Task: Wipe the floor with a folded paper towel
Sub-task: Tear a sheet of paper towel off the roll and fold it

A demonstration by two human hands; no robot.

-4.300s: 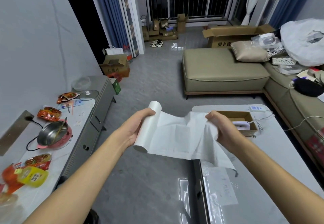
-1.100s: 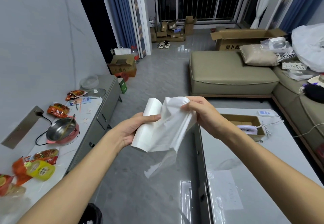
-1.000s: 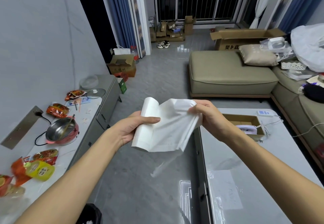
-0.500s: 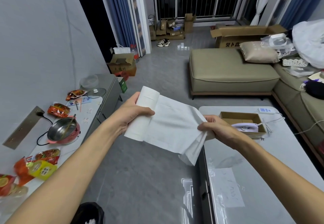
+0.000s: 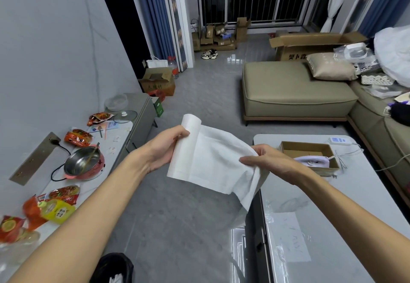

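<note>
Head view gives me both forearms reaching in from the bottom corners and meeting at the centre of the frame. I see the left hand point(image 5: 165, 149) curled round the paper towel roll point(image 5: 185, 145), thumb on the near side, holding it tilted with its top end leaning to the right. A white sheet point(image 5: 219, 163) runs from the roll to the right hand point(image 5: 273, 163), which pinches the gathered free end between thumb and fingers. The sheet is slack, and its loose corner hangs down at the near left edge of the pale table point(image 5: 332, 227) on the right. All the paper is up in the air, well above the grey tiled floor point(image 5: 177, 220) that fills the middle of the picture. On the table, just beyond the right hand, I make out an open cardboard box point(image 5: 310, 147). A metal pot point(image 5: 83, 163) sits on the counter point(image 5: 121, 145) at the left, a sofa point(image 5: 288, 92) stands upper right, and a black bin point(image 5: 115, 267) shows at the bottom edge.
</note>
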